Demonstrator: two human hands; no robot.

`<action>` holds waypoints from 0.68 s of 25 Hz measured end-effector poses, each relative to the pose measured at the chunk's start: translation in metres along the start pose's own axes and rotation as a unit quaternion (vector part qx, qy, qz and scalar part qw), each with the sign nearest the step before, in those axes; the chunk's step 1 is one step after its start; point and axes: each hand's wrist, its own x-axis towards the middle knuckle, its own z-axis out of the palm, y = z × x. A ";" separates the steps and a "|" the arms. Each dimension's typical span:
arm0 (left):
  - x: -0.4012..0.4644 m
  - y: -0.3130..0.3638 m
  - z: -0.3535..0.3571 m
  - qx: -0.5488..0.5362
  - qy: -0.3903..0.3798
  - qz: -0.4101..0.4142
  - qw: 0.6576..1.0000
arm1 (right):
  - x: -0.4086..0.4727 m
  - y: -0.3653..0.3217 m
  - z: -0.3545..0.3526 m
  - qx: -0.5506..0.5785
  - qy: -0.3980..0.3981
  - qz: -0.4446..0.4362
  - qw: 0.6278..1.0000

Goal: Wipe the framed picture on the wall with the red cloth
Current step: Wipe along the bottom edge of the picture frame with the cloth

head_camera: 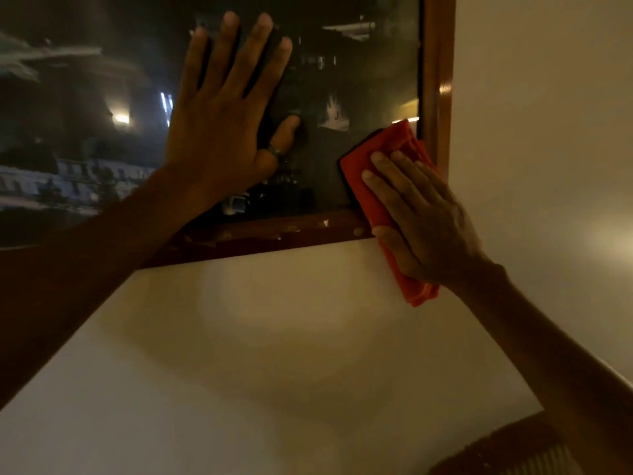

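The framed picture (pixel 438 63) hangs on a cream wall; it has a brown wooden frame and dark reflective glass showing a dim scene. My left hand (pixel 226 108) lies flat on the glass with fingers spread, a ring on the thumb. A folded red cloth (pixel 373 166) covers the frame's lower right corner. My right hand (pixel 421 221) presses flat on the cloth, holding it against the glass and the frame; the cloth's lower end hangs past the frame onto the wall.
The bottom rail of the frame (pixel 274 234) shows pale specks. Bare cream wall (pixel 274 337) spreads below and to the right of the picture. A brown ribbed object (pixel 507 450) sits at the lower right edge.
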 end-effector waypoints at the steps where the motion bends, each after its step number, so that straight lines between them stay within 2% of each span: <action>1: -0.001 -0.001 0.000 0.000 0.005 0.000 1.000 | 0.006 0.005 -0.002 -0.001 0.009 0.006 1.000; 5: -0.001 0.001 0.000 -0.001 0.019 -0.003 1.000 | 0.001 -0.018 0.014 0.024 0.120 0.132 0.984; 9: -0.003 -0.003 -0.001 -0.012 0.018 -0.002 1.000 | -0.025 -0.041 0.032 0.003 0.134 0.182 0.974; 13: -0.011 -0.017 -0.004 -0.017 0.005 0.017 1.000 | -0.003 -0.058 0.036 -0.026 0.140 0.238 0.961; 17: -0.032 -0.041 -0.004 -0.014 0.004 -0.007 1.000 | 0.010 -0.082 0.044 -0.042 0.143 0.248 0.957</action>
